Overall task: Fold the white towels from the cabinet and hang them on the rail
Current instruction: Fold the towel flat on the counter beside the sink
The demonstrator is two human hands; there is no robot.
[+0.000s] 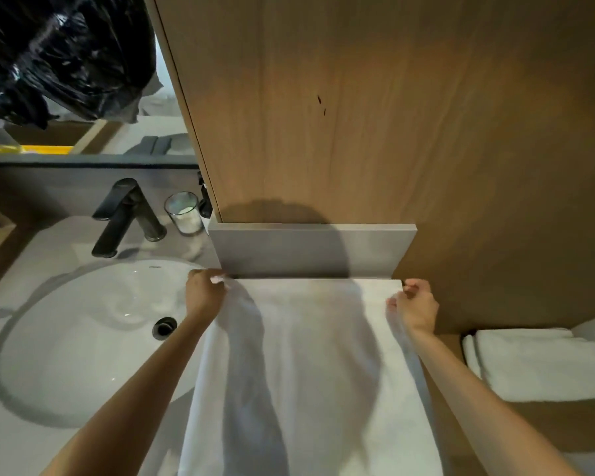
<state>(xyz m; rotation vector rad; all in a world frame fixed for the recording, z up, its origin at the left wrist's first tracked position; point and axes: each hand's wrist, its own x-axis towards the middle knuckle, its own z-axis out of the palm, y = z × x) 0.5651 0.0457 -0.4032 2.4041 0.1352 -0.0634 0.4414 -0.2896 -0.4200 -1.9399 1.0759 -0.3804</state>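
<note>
In the head view, we see a white towel point(310, 355) lying open and flat at the right end of the counter point(18, 438). Its far edge runs along the back edge of the counter, against the grey upstand point(310, 250) under the wooden cabinet panel point(358, 115). Its length comes toward the near edge and leaves the picture at the bottom.

The left hand point(207, 293) pinches the far left corner of the towel, its fingers curled together on the cloth. The right hand point(414, 305) pinches the far right corner between thumb and fingertips, and its other fingers are bent.

The oval sink point(66, 338) is sunk into the left part of the counter, with a dark drain point(164, 327) at its bottom, just beside the left forearm. Behind the sink, at the back edge, stands a black faucet point(124, 214). To the right of it is a clear glass point(183, 211) holding something white in its lower part; what it is, we cannot tell.

Past the right edge of the counter, a folded white towel point(536, 365) rests on a wooden surface.
</note>
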